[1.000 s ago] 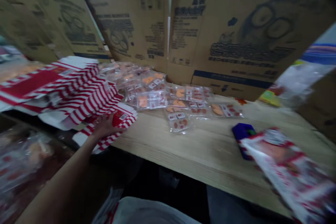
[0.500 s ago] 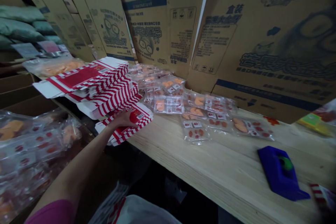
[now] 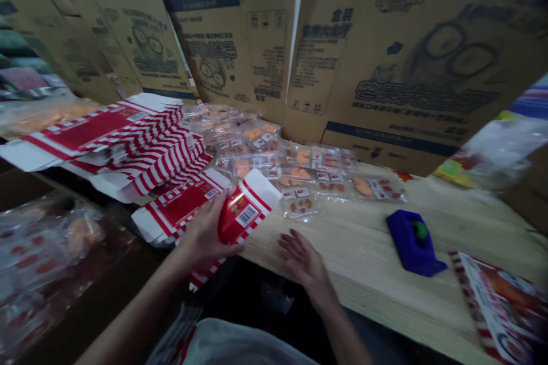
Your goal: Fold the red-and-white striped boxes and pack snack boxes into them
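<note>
My left hand [image 3: 204, 232] grips a red-and-white striped carton [image 3: 240, 218] that is bowed between thumb and fingers, its white end flap sticking out to the right. Just behind it lies a stack of flat striped cartons [image 3: 141, 154], partly fanned out along the table's left part. To the right, my right hand [image 3: 303, 262] hangs over the table's front edge with its fingers apart and nothing in them. Clear packets [image 3: 299, 203] with orange pieces and small red items are spread beyond both hands.
A blue tape dispenser [image 3: 413, 242] stands on the wooden table [image 3: 359, 239], with a printed striped box [image 3: 500, 308] near the right edge. Large cardboard panels [image 3: 265, 57] rise along the back. At lower left, a carton holds more clear packets [image 3: 38, 262].
My left hand has lifted one carton off the stack and moved right with it, bending it. My right hand has come into view. The camera has turned to the right.
</note>
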A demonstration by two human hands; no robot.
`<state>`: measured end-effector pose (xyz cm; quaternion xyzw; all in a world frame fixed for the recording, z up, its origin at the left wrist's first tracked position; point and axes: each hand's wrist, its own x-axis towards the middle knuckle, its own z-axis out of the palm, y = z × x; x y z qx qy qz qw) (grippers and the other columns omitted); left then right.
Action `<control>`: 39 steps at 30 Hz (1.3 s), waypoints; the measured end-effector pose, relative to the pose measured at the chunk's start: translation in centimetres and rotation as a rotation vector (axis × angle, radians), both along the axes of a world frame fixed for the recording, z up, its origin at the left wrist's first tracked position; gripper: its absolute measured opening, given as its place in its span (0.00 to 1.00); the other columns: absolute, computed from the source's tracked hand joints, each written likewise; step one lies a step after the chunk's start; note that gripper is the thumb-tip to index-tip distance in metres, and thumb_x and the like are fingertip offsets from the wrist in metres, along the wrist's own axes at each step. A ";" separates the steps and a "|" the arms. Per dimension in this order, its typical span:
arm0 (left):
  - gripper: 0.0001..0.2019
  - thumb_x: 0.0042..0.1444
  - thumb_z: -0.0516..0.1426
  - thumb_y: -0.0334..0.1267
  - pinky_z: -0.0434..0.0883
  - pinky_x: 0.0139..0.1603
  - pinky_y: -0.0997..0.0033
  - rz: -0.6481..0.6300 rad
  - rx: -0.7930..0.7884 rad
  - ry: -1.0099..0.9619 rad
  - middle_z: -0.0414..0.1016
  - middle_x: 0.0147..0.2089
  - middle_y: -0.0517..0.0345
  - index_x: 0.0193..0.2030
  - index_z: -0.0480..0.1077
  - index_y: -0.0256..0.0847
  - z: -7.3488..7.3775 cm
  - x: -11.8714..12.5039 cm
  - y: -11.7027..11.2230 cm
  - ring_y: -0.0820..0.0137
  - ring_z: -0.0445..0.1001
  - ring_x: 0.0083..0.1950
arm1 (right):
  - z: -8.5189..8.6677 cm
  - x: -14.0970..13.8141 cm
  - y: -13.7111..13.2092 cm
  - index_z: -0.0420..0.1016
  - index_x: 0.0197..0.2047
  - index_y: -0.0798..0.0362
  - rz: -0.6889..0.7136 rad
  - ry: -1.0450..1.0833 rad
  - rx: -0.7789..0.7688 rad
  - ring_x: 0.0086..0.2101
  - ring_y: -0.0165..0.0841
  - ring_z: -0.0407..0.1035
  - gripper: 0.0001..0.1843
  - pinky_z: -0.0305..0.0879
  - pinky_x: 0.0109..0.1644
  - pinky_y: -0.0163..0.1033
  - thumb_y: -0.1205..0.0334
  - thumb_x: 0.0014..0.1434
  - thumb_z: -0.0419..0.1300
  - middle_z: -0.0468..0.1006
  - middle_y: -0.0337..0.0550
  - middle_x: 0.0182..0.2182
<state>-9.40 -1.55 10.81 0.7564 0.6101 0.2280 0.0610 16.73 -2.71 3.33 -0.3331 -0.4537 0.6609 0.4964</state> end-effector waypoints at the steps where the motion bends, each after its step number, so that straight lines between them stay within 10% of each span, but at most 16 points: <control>1: 0.55 0.41 0.67 0.49 0.63 0.63 0.49 -0.046 0.015 -0.048 0.59 0.68 0.38 0.71 0.41 0.38 -0.6 1.8 -0.6 0.48 0.61 0.66 | 0.1 -1.0 0.0 0.68 0.57 0.47 0.032 0.033 -0.001 0.53 0.44 0.70 0.35 0.67 0.56 0.52 0.51 0.49 0.72 0.73 0.49 0.55; 5: 0.55 0.39 0.68 0.45 0.62 0.63 0.44 -0.092 0.018 -0.275 0.60 0.66 0.35 0.71 0.43 0.38 -3.2 6.6 -1.6 0.46 0.61 0.66 | 0.3 -3.1 0.3 0.74 0.51 0.50 0.018 0.090 -0.031 0.47 0.42 0.74 0.27 0.69 0.54 0.48 0.52 0.48 0.72 0.80 0.46 0.47; 12: 0.43 0.43 0.67 0.45 0.72 0.53 0.56 -0.065 -0.374 -0.962 0.72 0.54 0.43 0.66 0.56 0.38 -5.4 7.9 -0.1 0.59 0.75 0.50 | 1.0 2.9 -0.3 0.79 0.41 0.54 -0.103 0.101 -0.149 0.36 0.39 0.77 0.20 0.72 0.45 0.44 0.55 0.46 0.72 0.83 0.46 0.36; 17: 0.20 0.44 0.67 0.48 0.75 0.41 0.59 -0.163 -0.763 -1.130 0.80 0.37 0.49 0.41 0.77 0.36 -6.4 9.5 -0.4 0.58 0.78 0.38 | 0.7 5.0 0.4 0.80 0.39 0.55 -0.155 0.070 -0.151 0.35 0.40 0.78 0.19 0.73 0.43 0.43 0.56 0.44 0.73 0.83 0.47 0.36; 21: 0.17 0.43 0.67 0.50 0.74 0.33 0.64 -0.023 -0.694 -1.226 0.81 0.32 0.53 0.32 0.78 0.37 -6.5 10.3 -1.2 0.61 0.77 0.30 | 0.0 5.1 1.3 0.81 0.38 0.55 -0.162 0.076 -0.172 0.34 0.41 0.78 0.18 0.73 0.44 0.46 0.58 0.43 0.74 0.83 0.47 0.35; 30: 0.22 0.51 0.61 0.57 0.69 0.29 0.71 -0.141 -0.849 -1.250 0.76 0.24 0.55 0.28 0.76 0.36 -8.4 8.4 -3.5 0.67 0.73 0.26 | -0.1 6.2 3.6 0.81 0.36 0.54 -0.257 0.085 -0.184 0.32 0.38 0.77 0.18 0.74 0.39 0.40 0.60 0.40 0.75 0.84 0.45 0.34; 35: 0.18 0.51 0.64 0.49 0.72 0.43 0.66 -0.280 -0.777 -1.283 0.80 0.38 0.53 0.44 0.75 0.39 -7.4 8.6 -1.9 0.64 0.77 0.38 | -0.9 5.9 2.7 0.81 0.37 0.54 -0.194 0.065 -0.217 0.33 0.38 0.78 0.18 0.74 0.40 0.40 0.59 0.42 0.74 0.84 0.46 0.35; 39: 0.16 0.52 0.63 0.51 0.70 0.31 0.72 -0.103 -0.609 -1.335 0.77 0.28 0.58 0.34 0.74 0.37 -7.0 9.1 -0.2 0.70 0.73 0.27 | -1.5 5.3 1.2 0.81 0.39 0.55 -0.121 0.077 -0.240 0.35 0.40 0.78 0.19 0.73 0.44 0.43 0.58 0.43 0.74 0.83 0.48 0.38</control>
